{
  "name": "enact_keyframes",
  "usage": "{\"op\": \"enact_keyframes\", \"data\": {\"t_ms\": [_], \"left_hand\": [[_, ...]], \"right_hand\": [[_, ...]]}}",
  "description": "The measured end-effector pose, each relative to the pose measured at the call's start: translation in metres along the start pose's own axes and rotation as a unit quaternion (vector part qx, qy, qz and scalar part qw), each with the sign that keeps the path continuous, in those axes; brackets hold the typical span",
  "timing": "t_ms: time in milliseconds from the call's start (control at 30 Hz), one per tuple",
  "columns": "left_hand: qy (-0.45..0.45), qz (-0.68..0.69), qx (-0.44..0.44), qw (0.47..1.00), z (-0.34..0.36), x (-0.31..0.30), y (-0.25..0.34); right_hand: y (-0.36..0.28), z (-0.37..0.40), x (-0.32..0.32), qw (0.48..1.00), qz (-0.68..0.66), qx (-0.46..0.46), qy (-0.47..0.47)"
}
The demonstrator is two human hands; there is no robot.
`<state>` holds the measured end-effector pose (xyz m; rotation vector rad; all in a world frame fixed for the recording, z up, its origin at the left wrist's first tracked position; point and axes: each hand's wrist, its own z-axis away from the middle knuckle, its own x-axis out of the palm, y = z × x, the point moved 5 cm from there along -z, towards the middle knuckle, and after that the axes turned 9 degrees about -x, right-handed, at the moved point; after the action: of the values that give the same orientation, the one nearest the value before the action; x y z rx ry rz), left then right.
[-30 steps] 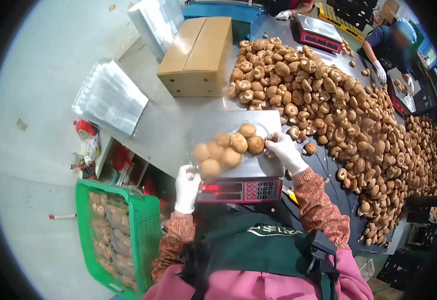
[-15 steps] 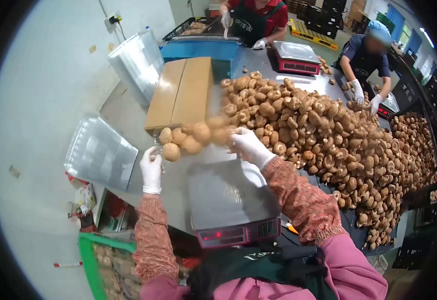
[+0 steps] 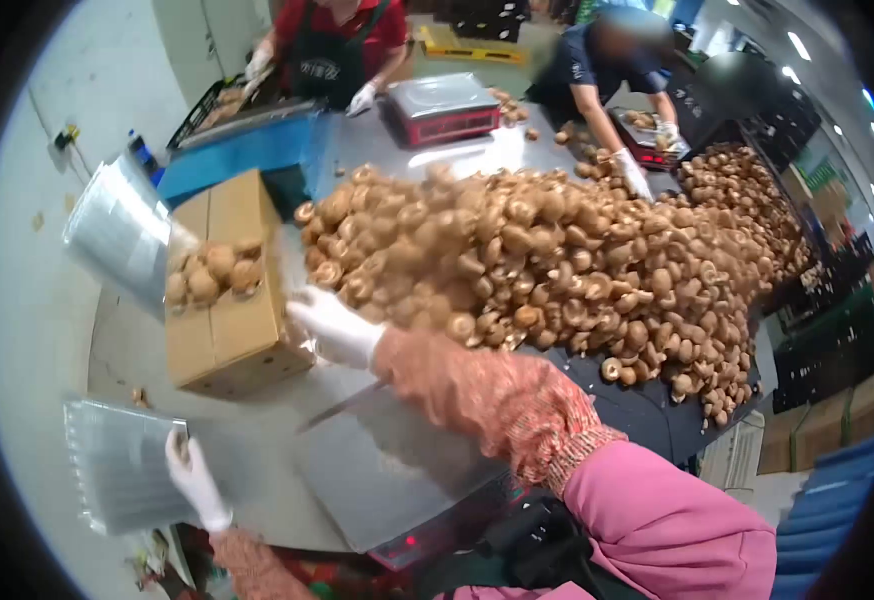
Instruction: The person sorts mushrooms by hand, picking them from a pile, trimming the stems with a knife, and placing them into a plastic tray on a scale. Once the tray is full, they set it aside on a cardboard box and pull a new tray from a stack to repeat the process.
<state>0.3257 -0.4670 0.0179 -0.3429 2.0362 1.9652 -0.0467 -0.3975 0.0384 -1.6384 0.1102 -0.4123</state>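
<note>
Left hand (image 3: pixel 195 480), in a white glove, lay at the right edge of a stack of clear plastic trays (image 3: pixel 117 465). Its fingers pointed up along the top tray, likely to peel one off. Whether it had pinched that tray or only pressed on it could not be told. Just to the right stood a scale (image 3: pixel 387 470) on the steel surface (image 3: pixel 127 350), its pan bare. A red display glowed on its front, the digits too small to read.

Beyond the scale, the right hand (image 3: pixel 332 325), gloved too, reached across the pan on a patterned sleeve. It lay at the near right corner of a cardboard box (image 3: pixel 232 330), fingers loosely curled. Whether they gripped a clear rim there could not be told. A tray of mushrooms (image 3: pixel 212 272) sat on the box lid, apparently parked there off the scale, well apart from the left hand.

Farther right, a big loose pile of mushrooms (image 3: pixel 557 260) covered the surface within easy reach. A second stack of clear trays (image 3: pixel 117 230) leaned behind the box. At the far end stood a red scale (image 3: pixel 437 105) and two gloved co-workers. The print on one apron (image 3: pixel 322 70) was too blurred to read.
</note>
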Motion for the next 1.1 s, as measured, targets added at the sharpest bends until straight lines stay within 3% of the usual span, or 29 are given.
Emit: {"op": "enact_keyframes", "data": {"t_ms": [33, 67, 100, 133, 167, 200, 267, 300, 333, 367, 467, 567, 667, 767, 867, 967, 1033, 1100], "left_hand": [[0.085, -0.159, 0.117, 0.977, 0.005, -0.028, 0.017], [0.176, -0.311, 0.223, 0.907, 0.015, -0.054, 0.04], [0.273, -0.401, 0.243, 0.84, 0.02, -0.075, 0.062], [0.366, -0.483, 0.256, 0.753, 0.029, -0.097, 0.087], [0.395, -0.514, 0.245, 0.721, 0.024, -0.13, 0.101], [0.414, -0.552, 0.229, 0.687, 0.012, -0.165, 0.095], [0.265, -0.57, 0.131, 0.767, -0.052, -0.232, 0.023], [0.246, -0.581, 0.118, 0.767, -0.055, -0.23, 0.035], [0.227, -0.594, 0.102, 0.765, -0.053, -0.233, 0.043], [0.208, -0.606, 0.084, 0.763, -0.052, -0.233, 0.049], [0.211, -0.569, 0.141, 0.782, -0.088, -0.253, 0.011], [0.215, -0.571, 0.083, 0.788, -0.084, -0.243, 0.021], [0.186, -0.52, 0.101, 0.828, -0.093, -0.247, 0.021], [0.189, -0.518, 0.109, 0.827, -0.095, -0.247, 0.032], [0.179, -0.535, 0.033, 0.825, -0.094, -0.252, 0.045], [0.213, -0.455, 0.174, 0.847, -0.037, -0.221, 0.086], [0.176, -0.464, 0.241, 0.834, -0.005, -0.189, 0.099], [0.071, -0.266, 0.348, 0.896, 0.075, -0.113, 0.119]], "right_hand": [[0.012, 0.017, -0.008, 0.999, 0.028, 0.005, -0.022], [-0.023, 0.051, -0.014, 0.993, 0.102, 0.01, -0.064], [-0.012, 0.081, -0.024, 0.997, 0.027, 0.01, -0.066], [-0.033, 0.115, -0.035, 0.997, 0.039, 0.041, -0.054], [0.006, 0.154, -0.074, 0.994, 0.02, 0.11, -0.007], [0.017, 0.18, -0.1, 0.994, -0.007, 0.103, 0.034], [-0.017, 0.234, -0.132, 0.987, 0.037, 0.129, 0.089], [-0.005, 0.257, -0.155, 0.983, 0.054, 0.121, 0.131], [-0.008, 0.282, -0.167, 0.978, -0.053, 0.083, 0.184], [0.001, 0.302, -0.186, 0.967, -0.021, 0.119, 0.226], [-0.002, 0.356, -0.207, 0.948, -0.044, 0.101, 0.299], [0.013, 0.39, -0.216, 0.935, -0.067, 0.102, 0.332], [0.012, 0.402, -0.207, 0.935, -0.074, 0.105, 0.329], [0.015, 0.406, -0.205, 0.936, -0.087, 0.091, 0.33], [0.007, 0.414, -0.206, 0.939, -0.073, 0.068, 0.329], [0.013, 0.425, -0.211, 0.935, -0.062, 0.07, 0.342], [0.013, 0.432, -0.211, 0.934, -0.049, 0.069, 0.346], [0.016, 0.439, -0.209, 0.934, -0.046, 0.071, 0.346]]}}
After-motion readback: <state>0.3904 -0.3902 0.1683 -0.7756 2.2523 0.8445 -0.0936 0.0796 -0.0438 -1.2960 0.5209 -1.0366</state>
